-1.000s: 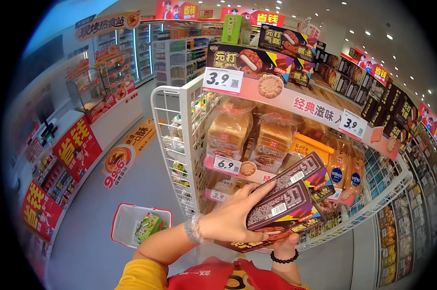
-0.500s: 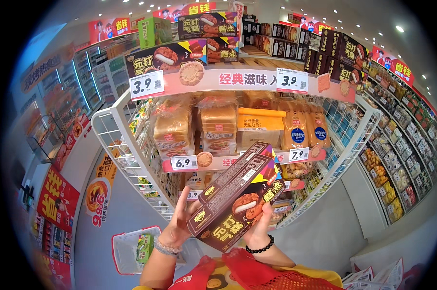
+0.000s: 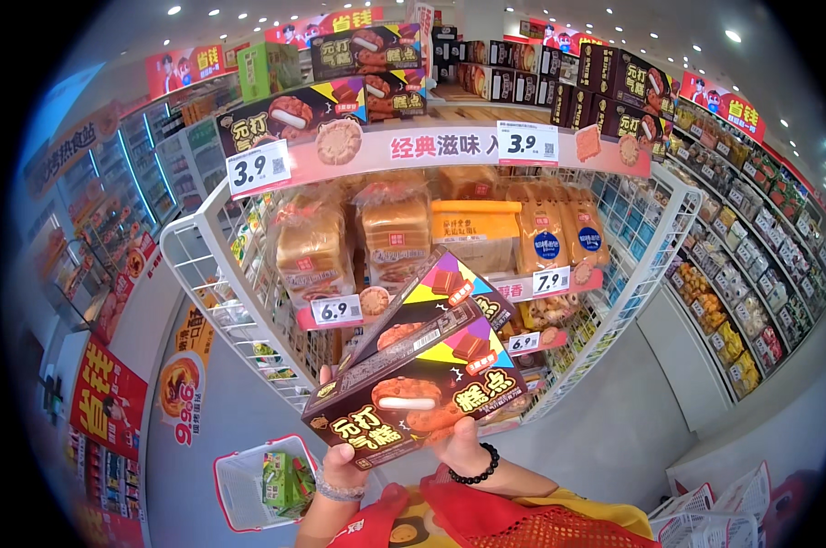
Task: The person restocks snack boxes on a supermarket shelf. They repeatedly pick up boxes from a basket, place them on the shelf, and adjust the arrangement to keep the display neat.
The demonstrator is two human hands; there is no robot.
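Two dark brown boxes of filled pastries, with yellow and purple corners and pictures of cookies, are tilted in front of me. The front box (image 3: 472,416) overlaps the rear box (image 3: 450,281), which shows above it. My left hand (image 3: 343,466) grips the lower left end, its thumb on the front face and a fingertip showing at the far side. Around the lower right edge, my right hand (image 3: 460,447) is closed, its other fingers hidden beneath. Similar boxes (image 3: 294,111) stand on the rack's top shelf. Below them, bagged bread loaves (image 3: 395,228) fill the middle shelf.
The white wire rack (image 3: 194,239) stands directly ahead. On the floor at lower left sits a white basket with a red rim (image 3: 239,498), holding green packages (image 3: 287,484). More baskets (image 3: 714,511) are at lower right. Stocked shelves (image 3: 742,274) line the right side.
The boxes have turned so their printed front faces show, and the rear one now stands higher behind the front one. My left hand has moved down to the lower left corner.
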